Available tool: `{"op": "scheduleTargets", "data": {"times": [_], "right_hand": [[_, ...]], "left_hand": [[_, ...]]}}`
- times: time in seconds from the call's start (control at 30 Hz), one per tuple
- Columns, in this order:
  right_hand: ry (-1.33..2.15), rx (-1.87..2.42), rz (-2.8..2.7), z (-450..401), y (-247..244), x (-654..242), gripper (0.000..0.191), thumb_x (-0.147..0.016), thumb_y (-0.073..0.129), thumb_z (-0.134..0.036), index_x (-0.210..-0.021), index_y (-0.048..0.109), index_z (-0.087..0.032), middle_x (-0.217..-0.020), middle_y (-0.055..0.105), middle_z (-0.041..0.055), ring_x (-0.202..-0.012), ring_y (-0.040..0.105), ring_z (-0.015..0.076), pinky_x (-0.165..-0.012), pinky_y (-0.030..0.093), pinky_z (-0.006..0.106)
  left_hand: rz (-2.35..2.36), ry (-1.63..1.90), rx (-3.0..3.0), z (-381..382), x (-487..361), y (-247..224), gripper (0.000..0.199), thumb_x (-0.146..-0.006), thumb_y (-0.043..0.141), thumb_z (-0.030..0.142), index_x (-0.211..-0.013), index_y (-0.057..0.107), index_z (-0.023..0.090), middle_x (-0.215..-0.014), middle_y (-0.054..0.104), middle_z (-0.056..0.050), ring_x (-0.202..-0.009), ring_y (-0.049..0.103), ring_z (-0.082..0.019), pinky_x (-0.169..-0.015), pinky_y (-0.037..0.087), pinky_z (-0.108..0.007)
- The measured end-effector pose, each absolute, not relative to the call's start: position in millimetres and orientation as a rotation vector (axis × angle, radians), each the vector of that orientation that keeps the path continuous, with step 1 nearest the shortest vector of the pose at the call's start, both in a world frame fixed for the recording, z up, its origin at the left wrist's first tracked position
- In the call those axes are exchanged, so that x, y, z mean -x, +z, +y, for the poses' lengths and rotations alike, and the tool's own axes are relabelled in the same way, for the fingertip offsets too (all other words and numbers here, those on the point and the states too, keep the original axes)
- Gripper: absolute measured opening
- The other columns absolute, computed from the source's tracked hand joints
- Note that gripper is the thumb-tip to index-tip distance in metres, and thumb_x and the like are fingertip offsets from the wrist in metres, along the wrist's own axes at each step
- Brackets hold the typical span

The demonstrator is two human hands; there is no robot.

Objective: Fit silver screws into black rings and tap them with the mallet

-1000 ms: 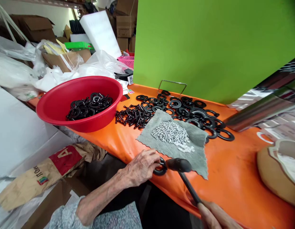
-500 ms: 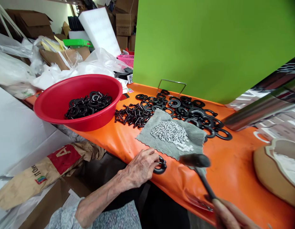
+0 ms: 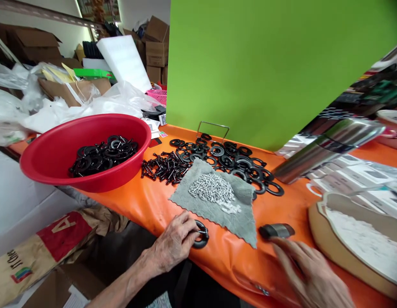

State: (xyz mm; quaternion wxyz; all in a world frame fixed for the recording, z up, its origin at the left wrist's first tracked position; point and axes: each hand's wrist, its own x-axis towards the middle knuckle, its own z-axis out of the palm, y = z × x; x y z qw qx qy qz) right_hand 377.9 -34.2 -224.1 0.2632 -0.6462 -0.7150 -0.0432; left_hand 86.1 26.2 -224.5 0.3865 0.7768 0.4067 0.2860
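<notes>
ring at the near edge: one black ring (image 3: 201, 244) lies on the orange table cover (image 3: 227, 252), just nearer than the grey cloth (image 3: 182, 196); a small dark piece crosses its right side. whether that piece is fully fixed is too small to tell.
left hand (image 3: 173, 241): fingers closed on the left side of the black ring, pressing it to the cover.
right hand (image 3: 314, 273): blurred, beside the hammer (image 3: 277, 231); the fingers look loosely spread, but the handle is hidden, so i cannot tell whether they grasp it.
hammer: its head is at the cover, right of the cloth and well apart from the ring.
red basin (image 3: 66, 182): at the left, holding a heap of black rings (image 3: 105, 156) with small pieces among them; these look like finished ones, by my judgement.
loose rings (image 3: 243, 162): a broad spread at the far side, beyond the cloth; probably the ones left to work.
black pins (image 3: 168, 167): a thick pile between the basin and the cloth, seemingly unused.
silver pins (image 3: 211, 188): a large heap on the cloth, with some white pieces (image 3: 230, 208) at its near right.
progress: partway, i judge; a fair batch sits in the basin, one ring is in hand, and plenty of parts remain.
</notes>
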Motion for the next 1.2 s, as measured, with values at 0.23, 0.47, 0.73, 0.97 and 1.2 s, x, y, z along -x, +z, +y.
{"op": "scheduleTargets", "data": {"times": [0.23, 0.47, 0.73, 0.97, 1.2], "right_hand": [[-0.092, 1.717, -2.004, 57.3, -225.9, -330.8, 0.023, -0.090, 0.038, -0.032, -0.090, 0.059, -0.020, -0.083, 0.067, 0.0079, -0.078, 0.061, 0.0233, -0.070, 0.048, 0.037], [-0.175, 1.792, -2.013, 84.8, -232.2, -322.7, 0.025, -0.089, 0.035, -0.031, -0.077, 0.056, -0.022, -0.077, 0.063, 0.0083, -0.078, 0.057, 0.0279, -0.068, 0.041, 0.041], [-0.039, 1.609, -2.096, 16.6, -218.0, -289.7, 0.017, -0.097, 0.032, -0.026, -0.091, 0.048, -0.023, -0.076, 0.057, 0.0018, -0.060, 0.059, 0.0149, -0.052, 0.043, 0.026], [-0.012, 1.610, -2.104, -14.8, -257.1, -274.6, 0.020, -0.098, 0.033, -0.029, -0.100, 0.052, -0.021, -0.089, 0.059, 0.0075, -0.072, 0.063, 0.0194, -0.058, 0.049, 0.029], [0.064, 1.577, -2.026, -12.9, -258.7, -275.8, 0.026, -0.099, 0.028, -0.027, -0.092, 0.052, -0.025, -0.080, 0.053, 0.0023, -0.066, 0.059, 0.0153, -0.054, 0.046, 0.025]], "left_hand": [[1.048, 0.754, -1.964, 25.2, -87.4, -226.8, 0.013, -0.088, 0.051, 0.008, -0.083, 0.058, 0.016, -0.087, 0.053, -0.003, -0.084, 0.054, -0.016, -0.080, 0.047, -0.027], [1.025, 0.761, -1.938, 25.7, -86.6, -226.6, 0.013, -0.087, 0.051, 0.008, -0.083, 0.059, 0.017, -0.086, 0.053, -0.003, -0.084, 0.054, -0.016, -0.079, 0.046, -0.027], [1.112, 0.824, -1.762, 23.0, -79.0, -214.6, 0.012, -0.087, 0.054, 0.016, -0.078, 0.062, 0.016, -0.075, 0.053, 0.000, -0.068, 0.050, -0.012, -0.066, 0.042, -0.023], [1.082, 0.811, -1.301, 14.2, -61.8, -201.0, 0.017, -0.085, 0.056, 0.028, -0.078, 0.062, 0.014, -0.076, 0.061, -0.002, -0.071, 0.057, -0.014, -0.068, 0.046, -0.024], [1.070, 0.835, -1.225, 10.4, -60.0, -199.0, 0.020, -0.082, 0.059, 0.033, -0.075, 0.060, 0.015, -0.069, 0.058, 0.000, -0.067, 0.054, -0.012, -0.066, 0.043, -0.022]]}}
